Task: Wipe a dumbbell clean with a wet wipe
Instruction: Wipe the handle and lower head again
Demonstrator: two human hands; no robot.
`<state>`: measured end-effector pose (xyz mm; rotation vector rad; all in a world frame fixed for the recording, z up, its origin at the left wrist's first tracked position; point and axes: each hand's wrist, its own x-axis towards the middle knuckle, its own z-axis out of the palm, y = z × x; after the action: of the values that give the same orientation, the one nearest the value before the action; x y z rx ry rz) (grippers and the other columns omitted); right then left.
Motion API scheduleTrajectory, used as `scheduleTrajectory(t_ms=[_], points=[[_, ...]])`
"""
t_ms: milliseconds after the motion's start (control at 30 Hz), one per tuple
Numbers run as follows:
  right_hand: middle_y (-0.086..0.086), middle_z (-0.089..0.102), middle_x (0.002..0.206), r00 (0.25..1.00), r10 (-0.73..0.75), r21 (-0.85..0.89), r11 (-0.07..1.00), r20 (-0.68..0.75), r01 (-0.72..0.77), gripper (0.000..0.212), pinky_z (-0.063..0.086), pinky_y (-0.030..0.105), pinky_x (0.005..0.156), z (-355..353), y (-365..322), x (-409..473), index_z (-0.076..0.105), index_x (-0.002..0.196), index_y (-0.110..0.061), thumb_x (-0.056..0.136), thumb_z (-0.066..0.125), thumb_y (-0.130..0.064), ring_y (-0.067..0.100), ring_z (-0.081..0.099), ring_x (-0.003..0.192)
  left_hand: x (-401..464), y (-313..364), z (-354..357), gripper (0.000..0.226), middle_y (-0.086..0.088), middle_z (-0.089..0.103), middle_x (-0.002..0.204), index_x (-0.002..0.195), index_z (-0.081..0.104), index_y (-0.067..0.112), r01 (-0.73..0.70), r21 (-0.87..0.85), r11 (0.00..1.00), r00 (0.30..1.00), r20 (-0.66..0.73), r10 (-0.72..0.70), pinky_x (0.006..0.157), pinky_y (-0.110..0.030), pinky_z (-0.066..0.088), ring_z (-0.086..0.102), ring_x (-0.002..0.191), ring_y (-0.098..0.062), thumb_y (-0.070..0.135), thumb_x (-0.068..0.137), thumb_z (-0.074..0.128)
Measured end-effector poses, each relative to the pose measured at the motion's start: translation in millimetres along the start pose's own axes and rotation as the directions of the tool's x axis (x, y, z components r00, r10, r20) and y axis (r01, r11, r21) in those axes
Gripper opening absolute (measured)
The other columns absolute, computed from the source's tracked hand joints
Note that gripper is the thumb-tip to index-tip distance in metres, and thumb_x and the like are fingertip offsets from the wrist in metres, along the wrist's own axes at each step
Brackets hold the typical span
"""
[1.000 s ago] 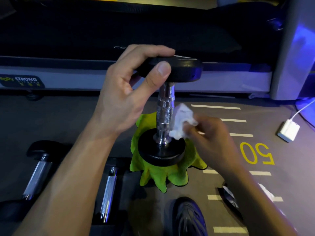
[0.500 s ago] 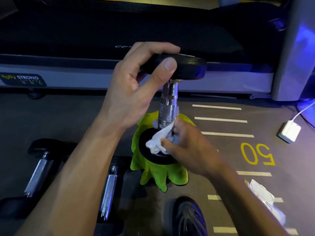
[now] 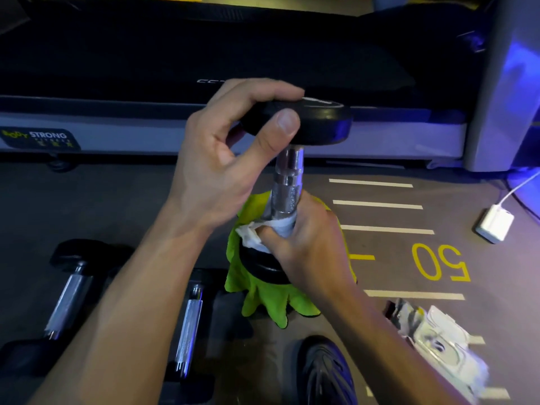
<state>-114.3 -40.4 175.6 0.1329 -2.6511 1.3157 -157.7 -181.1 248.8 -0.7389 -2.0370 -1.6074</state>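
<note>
Chrome handle of the dumbbell is getting wiped, dumbbell stands upright on its lower head on a green cloth spread on the floor, just in front of a treadmill

Left hand clamps the upper black head from the side, thumb on the rim, fingers curled over the top, steadying it. Right hand wraps the wet wipe round the bottom of the handle, right above the lower head, fingers pinching the wipe against the metal

Progress, as a judgement: mid-task, wipe is on the lower part of the handle; upper handle looks shiny but cannot tell if it is cleaned. Both black heads likely still left to wipe

Counts:
- one dumbbell being wiped
- two more dumbbells lying on the floor at left, one further left, one nearer the cloth
- one wet wipe in use
- one wipes pack on the floor at lower right
- one white charger with cable at right
- one dark shoe at bottom edge
- one green cloth
</note>
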Motion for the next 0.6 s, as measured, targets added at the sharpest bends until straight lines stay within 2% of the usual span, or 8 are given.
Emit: scheduleTrajectory(t_ms=[100, 167, 233, 300, 367, 433, 500, 600], points=[[0.0, 0.072, 0.089, 0.976, -0.017, 0.056, 0.998, 0.216, 0.006, 0.025, 0.055, 0.034, 0.077, -15.7, 9.9, 11.3, 0.068, 0.099, -0.015, 0.08, 0.072, -0.03, 0.014, 0.068, 0.083, -0.4, 2.2, 0.2, 0.02, 0.003, 0.065, 0.116, 0.121, 0.068, 0.021, -0.001, 0.025, 1.0, 1.0, -0.022, 0.001, 0.095, -0.023, 0.047, 0.063, 0.11, -0.009, 0.027, 0.102, 0.064], [0.013, 0.069, 0.095, 0.843, -0.137, 0.355, 0.932, 0.52, -0.067, 0.031, 0.054, 0.027, 0.079, -37.5, 18.5, 21.7, 0.063, 0.112, 0.002, 0.085, 0.067, -0.012, 0.013, 0.067, 0.085, -0.1, 1.4, -2.1, 0.02, 0.007, 0.063, 0.114, 0.12, 0.068, 0.021, 0.012, 0.035, 0.999, 1.0, -0.029, -0.011, 0.093, -0.021, 0.046, 0.062, 0.107, -0.006, 0.027, 0.102, 0.064], [0.015, 0.064, 0.091, 0.754, -0.2, 0.506, 0.84, 0.626, -0.198, 0.031, 0.053, 0.023, 0.074, -48.6, 17.7, 25.5, 0.057, 0.116, 0.013, 0.088, 0.061, 0.002, 0.012, 0.064, 0.079, -0.2, 1.3, -1.4, 0.019, 0.005, 0.064, 0.115, 0.12, 0.068, 0.021, 0.016, 0.022, 1.0, 1.0, -0.019, -0.015, 0.094, -0.023, 0.048, 0.063, 0.11, -0.008, 0.027, 0.102, 0.064], [0.011, 0.07, 0.084, 0.842, -0.121, 0.392, 0.913, 0.526, -0.113, 0.022, 0.052, 0.028, 0.071, -36.6, 13.6, 24.7, 0.066, 0.104, 0.004, 0.085, 0.068, -0.007, 0.012, 0.065, 0.076, 0.2, 2.2, 2.7, 0.019, 0.004, 0.065, 0.115, 0.119, 0.069, 0.021, 0.016, 0.031, 0.999, 0.999, -0.029, -0.015, 0.095, -0.023, 0.048, 0.063, 0.11, -0.007, 0.026, 0.101, 0.065], [0.001, 0.076, 0.081, 0.971, -0.013, 0.205, 0.978, 0.24, -0.038, 0.01, 0.055, 0.031, 0.071, -14.7, 6.8, 15.4, 0.074, 0.09, -0.015, 0.082, 0.078, -0.019, 0.01, 0.071, 0.075, 1.1, 3.0, 4.5, 0.02, 0.004, 0.065, 0.114, 0.119, 0.069, 0.019, 0.012, 0.037, 0.999, 0.999, -0.045, -0.011, 0.094, -0.022, 0.047, 0.063, 0.109, -0.007, 0.026, 0.101, 0.065], [-0.006, 0.075, 0.079, 0.995, -0.001, 0.124, 0.992, 0.097, -0.011, 0.007, 0.055, 0.028, 0.069, -2.4, -3.4, 8.6, 0.073, 0.083, -0.024, 0.082, 0.079, -0.026, 0.006, 0.071, 0.075, 0.0, 2.1, 0.1, 0.02, 0.001, 0.066, 0.117, 0.12, 0.068, 0.019, 0.013, 0.02, 1.0, 0.999, -0.044, -0.012, 0.095, -0.026, 0.05, 0.065, 0.112, -0.013, 0.027, 0.102, 0.063], [-0.005, 0.071, 0.074, 0.99, -0.026, 0.104, 0.994, 0.135, 0.012, 0.009, 0.053, 0.029, 0.066, -7.5, -1.2, 9.9, 0.069, 0.08, -0.023, 0.084, 0.076, -0.027, 0.005, 0.068, 0.072, -2.9, 0.7, -4.8, 0.022, -0.006, 0.067, 0.121, 0.121, 0.067, 0.019, 0.014, 0.008, 1.0, 1.0, -0.023, -0.014, 0.099, -0.034, 0.053, 0.066, 0.117, -0.021, 0.028, 0.102, 0.062], [0.016, 0.068, 0.09, 0.874, -0.157, 0.289, 0.957, 0.46, 0.02, 0.011, 0.049, 0.029, 0.07, -29.7, 8.5, 17.8, 0.067, 0.1, -0.011, 0.091, 0.068, -0.016, 0.016, 0.062, 0.077, -5.4, 1.0, -7.6, 0.021, -0.01, 0.067, 0.121, 0.121, 0.067, 0.021, 0.014, 0.006, 1.0, 1.0, -0.028, -0.014, 0.101, -0.031, 0.051, 0.064, 0.119, -0.022, 0.027, 0.102, 0.063]])
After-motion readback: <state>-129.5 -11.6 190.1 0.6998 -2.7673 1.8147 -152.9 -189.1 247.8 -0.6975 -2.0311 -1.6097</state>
